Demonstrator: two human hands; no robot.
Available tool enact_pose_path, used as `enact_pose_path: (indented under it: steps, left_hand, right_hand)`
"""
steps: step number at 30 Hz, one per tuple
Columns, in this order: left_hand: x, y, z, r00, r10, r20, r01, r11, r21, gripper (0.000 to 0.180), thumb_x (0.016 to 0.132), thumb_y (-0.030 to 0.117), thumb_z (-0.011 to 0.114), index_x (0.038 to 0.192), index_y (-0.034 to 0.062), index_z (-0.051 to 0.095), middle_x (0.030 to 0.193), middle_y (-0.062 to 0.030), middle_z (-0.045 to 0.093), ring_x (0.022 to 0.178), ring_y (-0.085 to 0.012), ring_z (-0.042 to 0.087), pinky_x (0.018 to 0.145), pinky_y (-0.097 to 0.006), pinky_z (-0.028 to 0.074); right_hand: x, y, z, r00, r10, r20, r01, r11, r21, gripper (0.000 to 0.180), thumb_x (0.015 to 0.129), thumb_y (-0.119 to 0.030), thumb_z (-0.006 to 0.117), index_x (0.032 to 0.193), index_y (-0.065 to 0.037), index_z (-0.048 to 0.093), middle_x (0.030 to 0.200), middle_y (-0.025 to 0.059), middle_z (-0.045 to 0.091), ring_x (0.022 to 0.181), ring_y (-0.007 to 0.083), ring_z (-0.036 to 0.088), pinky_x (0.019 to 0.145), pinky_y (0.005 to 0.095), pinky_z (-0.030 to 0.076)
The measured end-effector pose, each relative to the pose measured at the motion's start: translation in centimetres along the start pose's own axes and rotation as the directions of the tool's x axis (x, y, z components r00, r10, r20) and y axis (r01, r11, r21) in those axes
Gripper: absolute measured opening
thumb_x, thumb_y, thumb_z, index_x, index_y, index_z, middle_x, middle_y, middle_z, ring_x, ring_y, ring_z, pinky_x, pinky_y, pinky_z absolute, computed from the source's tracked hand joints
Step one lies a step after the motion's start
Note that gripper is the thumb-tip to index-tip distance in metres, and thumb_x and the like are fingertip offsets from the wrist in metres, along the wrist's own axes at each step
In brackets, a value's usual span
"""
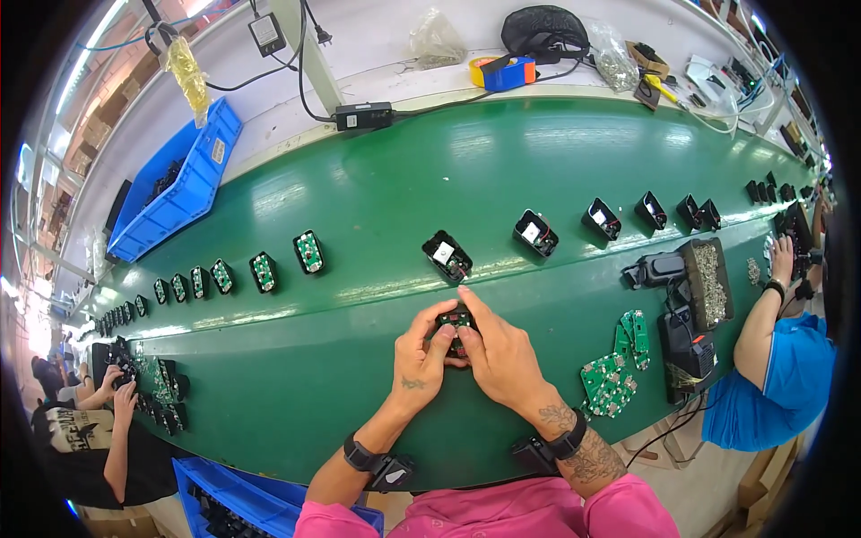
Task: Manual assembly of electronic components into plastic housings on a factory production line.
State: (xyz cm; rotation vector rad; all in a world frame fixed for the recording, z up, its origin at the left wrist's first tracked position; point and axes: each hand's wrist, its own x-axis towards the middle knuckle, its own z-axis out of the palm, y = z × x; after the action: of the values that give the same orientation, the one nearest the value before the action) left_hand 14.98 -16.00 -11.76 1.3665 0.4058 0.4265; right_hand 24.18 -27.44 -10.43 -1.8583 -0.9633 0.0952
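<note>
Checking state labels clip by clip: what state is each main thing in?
Left hand: closed on the held unit, thumb on top.
Right hand: likewise closed on it, thumb on top.
Held unit: largely covered by fingers.
Black housing ahead: open, white piece inside.
Left row's nearest unit: green board showing.
Loose green boards: heaped, outside any housing.
Blue bin, upper left: open, dark parts inside.
Dark tray: holding small pieces.

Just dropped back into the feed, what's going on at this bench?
A person in pink holds a small black case between the left hand and right hand, thumbs on top. Loose green circuit boards lie to the right. Beyond, board-fitted cases line up leftward, open cases rightward. Co-workers are busy on both sides.
</note>
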Motion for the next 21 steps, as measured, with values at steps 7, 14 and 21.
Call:
enact_pose_path:
  steps: [7, 14, 21]
  left_hand:
    - [-0.6, -1.1, 0.2, 0.969, 0.237, -0.064, -0.234, 0.971, 0.041, 0.025, 0.097, 0.002, 0.054, 0.122, 0.0009, 0.056, 0.118, -0.0141, 0.062, 0.095, -0.0204, 0.067, 0.070, -0.031, 0.063]
    - [-1.0, -0.9, 0.6, 0.925, 0.372, -0.069, -0.359, 0.921, 0.151, 0.024, 0.097, 0.002, 0.053, 0.121, 0.0001, 0.056, 0.115, -0.0151, 0.063, 0.093, -0.0206, 0.068, 0.071, -0.031, 0.063]
    - [0.7, 0.1, -1.0, 0.969, -0.115, -0.220, 0.075, 0.980, -0.182, 0.022, 0.100, 0.017, 0.049, 0.115, 0.0011, 0.051, 0.084, -0.0097, 0.067, 0.066, -0.0162, 0.066, 0.053, -0.026, 0.056]
  right_hand:
    - [0.2, 0.2, 0.0, 0.977, -0.213, -0.010, 0.213, 0.975, 0.058, 0.042, 0.090, -0.003, 0.059, 0.131, -0.005, 0.055, 0.083, 0.0127, 0.056, 0.071, 0.0322, 0.053, 0.067, 0.0428, 0.045]
    - [-0.2, 0.0, 0.4, 0.960, -0.268, -0.078, 0.272, 0.961, 0.041, 0.042, 0.089, 0.000, 0.059, 0.130, -0.003, 0.055, 0.083, 0.0126, 0.056, 0.071, 0.0308, 0.050, 0.068, 0.0420, 0.044]
    - [-0.1, -0.6, -0.1, 0.985, -0.167, 0.051, 0.154, 0.968, 0.196, 0.057, 0.082, -0.009, 0.072, 0.135, -0.004, 0.052, 0.091, 0.0124, 0.061, 0.079, 0.0262, 0.058, 0.071, 0.0358, 0.049]
